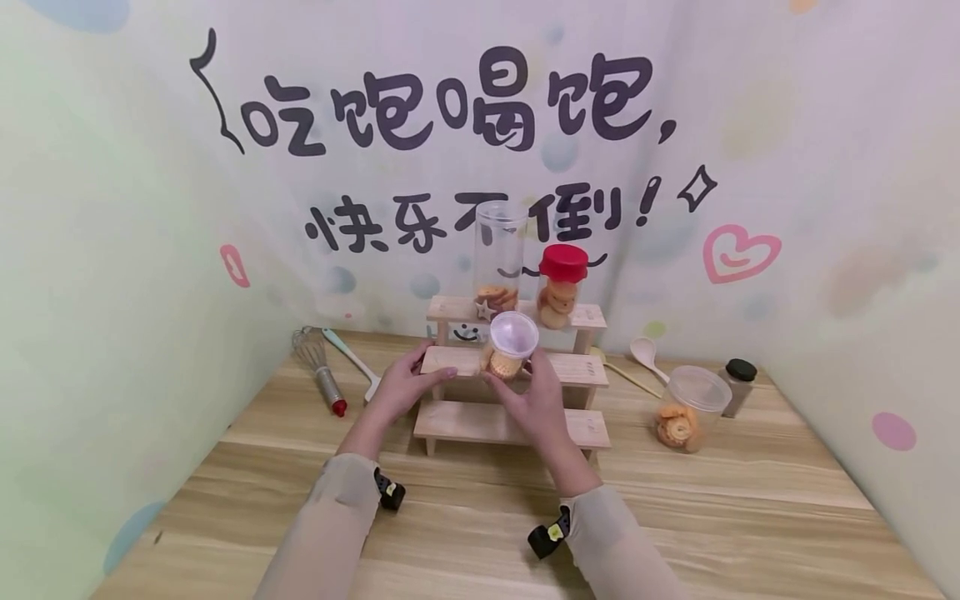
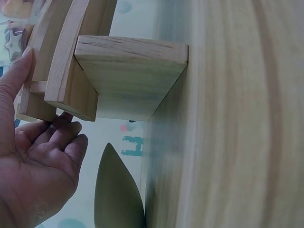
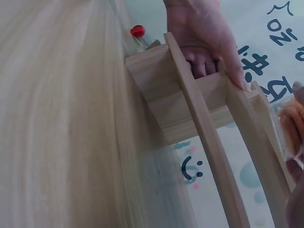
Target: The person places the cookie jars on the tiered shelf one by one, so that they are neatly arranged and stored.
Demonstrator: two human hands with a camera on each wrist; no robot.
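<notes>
A three-step wooden display rack (image 1: 517, 423) stands on the table. My left hand (image 1: 399, 387) grips the left end of its middle step; the left wrist view shows the thumb on top and the curled fingers (image 2: 66, 137) under the end. In my right hand (image 1: 536, 404) is a clear plastic jar (image 1: 514, 335) of cookies, held low between thumb and fingers at the middle step. Its round top faces the head camera. On the top step stand a tall clear jar (image 1: 501, 250) of cookies and a red-lidded cookie jar (image 1: 562, 265), with a small star-shaped piece (image 1: 484, 310) beside the tall one.
Left of the rack lie a whisk (image 1: 324, 379) and a pale blue-handled utensil (image 1: 351, 354). To the right are a pale spoon (image 1: 647, 357), a yellowish-handled utensil (image 1: 633, 379), a wide clear cookie jar (image 1: 697, 392) and a black-lidded jar (image 1: 738, 387). A printed curtain (image 1: 412, 175) hangs behind.
</notes>
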